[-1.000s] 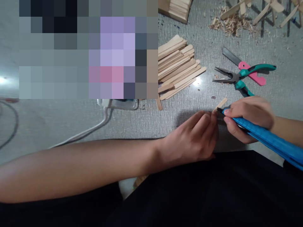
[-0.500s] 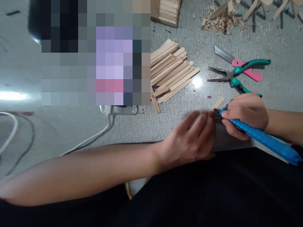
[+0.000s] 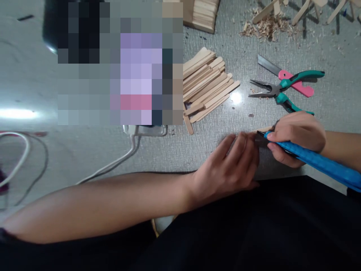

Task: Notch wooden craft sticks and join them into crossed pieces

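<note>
My left hand (image 3: 228,162) rests low on the table with its fingers pinched together on a thin wooden craft stick (image 3: 267,129). Most of the stick is hidden by my fingers and by the other hand. My right hand (image 3: 299,139) is closed around a long blue utility knife (image 3: 318,156). Its narrow dark tip touches or nearly touches the stick, just beside my left fingertips. The knife's back end runs off the right edge of the view.
Beyond my hands lie green-handled pliers (image 3: 273,90) across a pink folding knife (image 3: 304,88). A pile of craft sticks (image 3: 211,86) is left of them. Wood shavings (image 3: 269,28), joined sticks (image 3: 299,11) and a stick bundle (image 3: 203,17) lie farther back. A white cable (image 3: 113,162) crosses the left.
The stick now lies flatter, its far end partly behind my right hand. My right hand has shifted slightly right with the knife. The whole view has drifted a little.
</note>
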Demonstrator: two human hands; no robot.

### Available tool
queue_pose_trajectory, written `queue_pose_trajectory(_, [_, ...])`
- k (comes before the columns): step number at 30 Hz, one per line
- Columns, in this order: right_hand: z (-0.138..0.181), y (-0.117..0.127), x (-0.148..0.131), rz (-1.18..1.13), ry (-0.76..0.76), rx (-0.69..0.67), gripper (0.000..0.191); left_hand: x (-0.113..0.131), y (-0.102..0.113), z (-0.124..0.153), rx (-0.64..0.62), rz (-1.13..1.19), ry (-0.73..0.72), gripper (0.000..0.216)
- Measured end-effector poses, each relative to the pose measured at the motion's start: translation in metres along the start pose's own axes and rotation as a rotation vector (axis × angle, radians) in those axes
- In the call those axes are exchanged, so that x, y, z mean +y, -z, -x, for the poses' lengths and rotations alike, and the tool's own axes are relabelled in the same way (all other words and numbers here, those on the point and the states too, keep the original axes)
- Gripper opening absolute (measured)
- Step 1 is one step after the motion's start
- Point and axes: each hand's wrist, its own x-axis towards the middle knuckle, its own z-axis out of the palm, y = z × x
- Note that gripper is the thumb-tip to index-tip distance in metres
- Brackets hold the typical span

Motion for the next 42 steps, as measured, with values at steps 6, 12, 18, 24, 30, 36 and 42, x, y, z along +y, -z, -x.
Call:
queue_pose_trajectory(6, [-0.001, -0.002, 0.0, -0.011, -0.024, 0.057, 0.017, 0.0, 0.0, 0.002, -0.041, 0.053, -0.019, 0.077])
queue_pose_trajectory(12, [0.004, -0.008, -0.001, -0.04, -0.084, 0.128, 0.017, -0.001, -0.004, 0.0, 0.018, 0.045, -0.013, 0.078])
queue_pose_trajectory(18, [0.008, -0.005, -0.002, -0.034, -0.099, 0.1, 0.019, -0.003, -0.004, -0.003, 0.036, 0.038, -0.017, 0.081])
queue_pose_trajectory(24, [0.007, -0.006, -0.001, 0.018, -0.157, 0.084, 0.007, -0.005, -0.008, -0.002, 0.055, 0.148, -0.07, 0.058])
queue_pose_trajectory(30, [0.004, -0.004, 0.002, 0.014, -0.112, 0.019, 0.005, -0.011, -0.013, -0.005, 0.151, 0.296, -0.201, 0.042])
queue_pose_trajectory(36, [0.007, -0.004, -0.001, -0.023, -0.118, 0.117, 0.01, 0.002, 0.0, 0.0, 0.077, 0.033, 0.114, 0.064])
queue_pose_trajectory(42, [0.004, -0.002, -0.001, -0.044, -0.097, 0.138, 0.019, 0.011, 0.0, 0.006, -0.172, 0.103, 0.201, 0.113])
